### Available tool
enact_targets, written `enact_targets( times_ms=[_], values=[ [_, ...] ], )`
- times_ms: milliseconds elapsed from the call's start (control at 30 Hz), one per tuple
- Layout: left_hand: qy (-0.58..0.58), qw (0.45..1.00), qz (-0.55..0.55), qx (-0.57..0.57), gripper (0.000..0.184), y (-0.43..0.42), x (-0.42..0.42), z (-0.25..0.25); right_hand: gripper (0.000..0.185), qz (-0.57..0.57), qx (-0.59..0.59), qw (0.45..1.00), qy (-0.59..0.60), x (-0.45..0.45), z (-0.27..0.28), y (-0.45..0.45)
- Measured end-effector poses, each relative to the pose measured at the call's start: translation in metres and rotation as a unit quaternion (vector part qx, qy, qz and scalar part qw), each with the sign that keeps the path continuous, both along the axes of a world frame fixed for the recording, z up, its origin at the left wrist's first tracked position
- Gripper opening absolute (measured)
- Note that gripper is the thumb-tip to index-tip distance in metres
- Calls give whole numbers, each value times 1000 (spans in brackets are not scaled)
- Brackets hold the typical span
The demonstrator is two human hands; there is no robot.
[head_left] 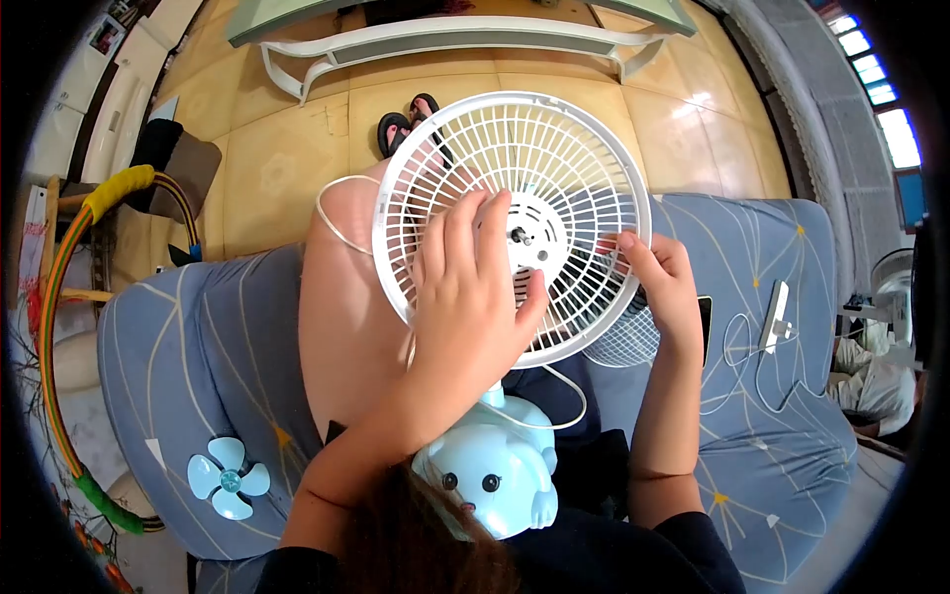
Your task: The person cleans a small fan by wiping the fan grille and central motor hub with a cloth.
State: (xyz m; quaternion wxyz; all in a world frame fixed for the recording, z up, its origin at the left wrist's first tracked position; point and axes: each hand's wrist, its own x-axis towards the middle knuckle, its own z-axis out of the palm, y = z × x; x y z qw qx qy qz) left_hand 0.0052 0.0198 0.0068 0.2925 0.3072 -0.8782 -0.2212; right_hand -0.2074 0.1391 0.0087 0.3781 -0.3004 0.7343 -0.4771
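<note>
A white round fan grille (606,315) faces up over my lap, with a short metal shaft (521,236) standing out of its hub. My left hand (463,282) lies over the left part of the grille, fingers stretched toward the hub and thumb apart. At the right rim, my right hand (661,282) grips the grille between thumb and curled fingers. Below sits the light-blue animal-shaped fan base (510,480), tilted toward my body, partly covered by hair. Light-blue fan blades (230,479) lie apart on the sofa at left. A thin white cord (569,391) loops beneath the grille.
The grey patterned sofa (762,455) spreads to both sides. A round mesh piece (628,340) lies partly under the grille, beside a dark phone-like edge (705,322). A white power strip (775,315) with cords is at right. A striped hoop (61,327) stands left; a low table (465,38) is ahead.
</note>
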Motion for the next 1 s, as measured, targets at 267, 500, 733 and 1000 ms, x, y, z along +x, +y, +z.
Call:
enact_targets(
  times_ms=[267, 500, 733, 1000],
  values=[
    [-20, 1000, 6, -19, 71, -2, 1, 0, 38, 64, 31, 997, 24, -12, -6, -10],
    [-34, 999, 0, -6, 77, -5, -4, -5, 30, 49, 85, 985, 142, -15, 23, -13],
    [-67, 998, -17, 1, 89, -6, -4, -5, 48, -50, -124, 900, 415, -13, 74, 1],
    [-74, 997, -27, 2, 90, -8, -7, -4, 45, 50, -206, 879, 427, 25, 52, -49]
  ],
)
